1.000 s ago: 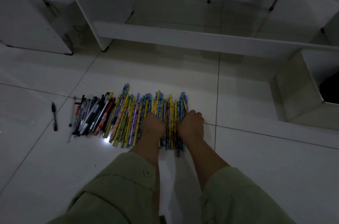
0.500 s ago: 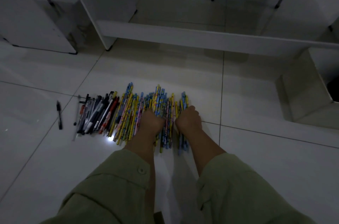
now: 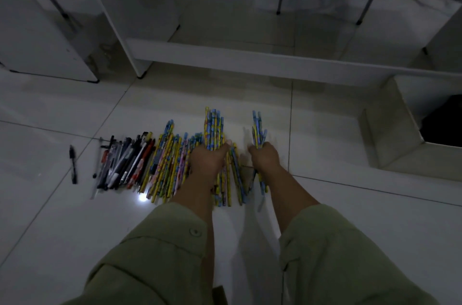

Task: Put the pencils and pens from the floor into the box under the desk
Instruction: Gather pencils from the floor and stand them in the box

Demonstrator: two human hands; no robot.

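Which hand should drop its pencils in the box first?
Probably the right hand. It grips a bunch of pencils and is nearer the box, which sits on its side. The left hand grips its own bunch, farther away.

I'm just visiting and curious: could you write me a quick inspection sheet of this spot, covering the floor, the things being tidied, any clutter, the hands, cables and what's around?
Surface: pale tiled floor, glossy, with one bright light reflection.
Job's things: row of patterned pencils lying on the floor; dark and red pens beside them on the left; one black pen lying apart, further left; open box at the right, under the desk.
Clutter: nothing seen.
Hands: left hand grips a bunch of pencils; right hand grips a smaller bunch.
Cables: nothing seen.
Surroundings: white desk with a low crossbar; thin dark legs behind it; dim lighting.
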